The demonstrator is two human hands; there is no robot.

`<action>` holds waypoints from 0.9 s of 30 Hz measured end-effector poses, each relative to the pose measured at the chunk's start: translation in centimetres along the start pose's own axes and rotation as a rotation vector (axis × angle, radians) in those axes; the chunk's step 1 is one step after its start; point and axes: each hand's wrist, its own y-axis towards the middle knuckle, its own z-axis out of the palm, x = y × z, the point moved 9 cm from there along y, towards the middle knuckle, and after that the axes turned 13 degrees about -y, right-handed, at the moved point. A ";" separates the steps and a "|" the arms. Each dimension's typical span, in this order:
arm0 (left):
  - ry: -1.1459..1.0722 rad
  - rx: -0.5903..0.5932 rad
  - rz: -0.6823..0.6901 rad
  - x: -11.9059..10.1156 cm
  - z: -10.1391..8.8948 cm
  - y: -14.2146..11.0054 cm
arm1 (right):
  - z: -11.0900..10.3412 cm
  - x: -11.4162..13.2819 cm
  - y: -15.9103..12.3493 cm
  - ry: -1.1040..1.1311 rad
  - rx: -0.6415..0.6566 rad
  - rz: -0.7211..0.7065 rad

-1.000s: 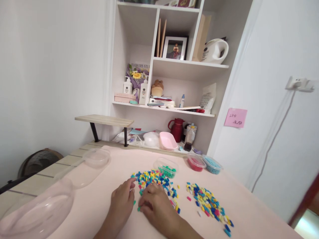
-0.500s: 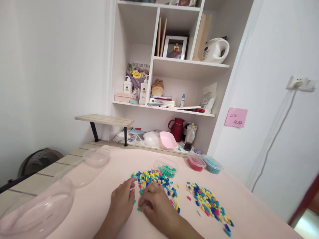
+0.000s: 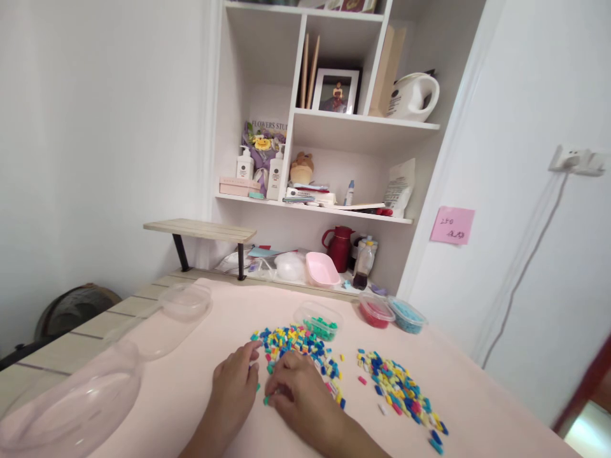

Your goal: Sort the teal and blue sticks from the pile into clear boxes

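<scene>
My left hand (image 3: pixel 235 383) rests on the pink table (image 3: pixel 200 381) with its fingers loosely extended, the fingertips at the near edge of a pile of small coloured beads (image 3: pixel 298 346). My right hand (image 3: pixel 300 394) lies beside it, fingers curled down onto the same pile, pinching at green beads by its fingertips; what it grips is too small to name. A second bead pile (image 3: pixel 398 388) spreads to the right. Behind the first pile stands a clear tub of green beads (image 3: pixel 319 320).
Tubs of red beads (image 3: pixel 375 311) and blue beads (image 3: pixel 405 315) stand at the back right. Clear plastic lids and containers (image 3: pixel 184 301) lie on the left, one large (image 3: pixel 71 407) at the near left corner. A white shelf unit (image 3: pixel 329 127) rises behind the table.
</scene>
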 end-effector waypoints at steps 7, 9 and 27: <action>0.012 -0.008 0.003 0.0 0.0 0.1 | 0.2 -0.1 0.1 -0.002 0.008 -0.003; 0.015 -0.002 -0.004 -0.1 0.0 0.0 | 0.2 -0.1 0.1 0.003 0.010 0.000; 0.028 0.000 0.011 -0.3 0.0 -0.1 | 0.1 0.0 0.0 0.012 0.022 0.007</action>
